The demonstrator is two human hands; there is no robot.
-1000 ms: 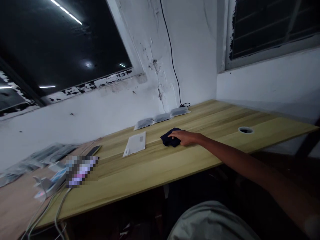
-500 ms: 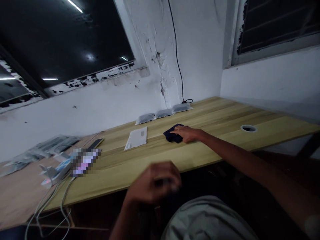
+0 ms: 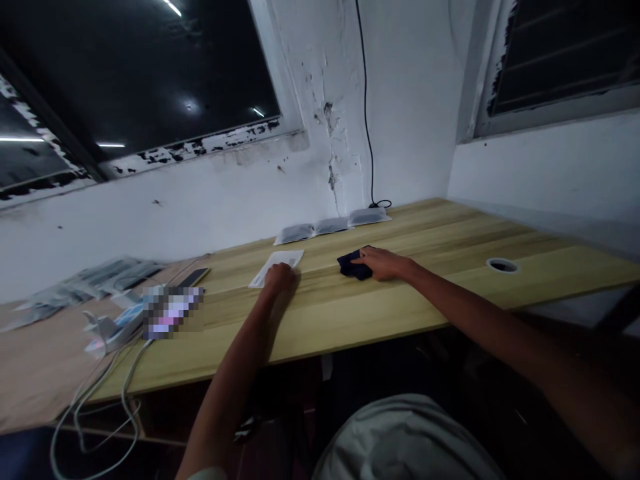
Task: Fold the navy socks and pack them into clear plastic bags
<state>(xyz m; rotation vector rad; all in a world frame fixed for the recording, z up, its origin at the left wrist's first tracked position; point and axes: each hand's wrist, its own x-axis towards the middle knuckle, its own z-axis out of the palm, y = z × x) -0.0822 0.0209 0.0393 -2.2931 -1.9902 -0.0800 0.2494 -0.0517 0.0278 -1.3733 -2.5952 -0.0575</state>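
A dark navy folded cloth (image 3: 351, 267) lies on the wooden table (image 3: 320, 317). My right hand (image 3: 381, 263) is closed on its right edge, the fingers on top. To the left, a flat white bag (image 3: 265, 269) with small printing lies on the tabletop. My left hand (image 3: 280, 275) rests on the right part of this bag, fingers curled down and closed at it. The fingertips of that hand are hidden from view.
Several filled pale packets (image 3: 295, 233) lie along the wall. At left are a phone (image 3: 194, 277), a blurred-out bright screen (image 3: 173, 317), a power strip (image 3: 117, 337) with cables, and grey packets (image 3: 107, 280). A round cable hole (image 3: 503, 266) is at right.
My left hand has moved forward from the table's front edge onto the white bag. My right hand stays on the navy cloth, which looks slightly lifted and more bunched.
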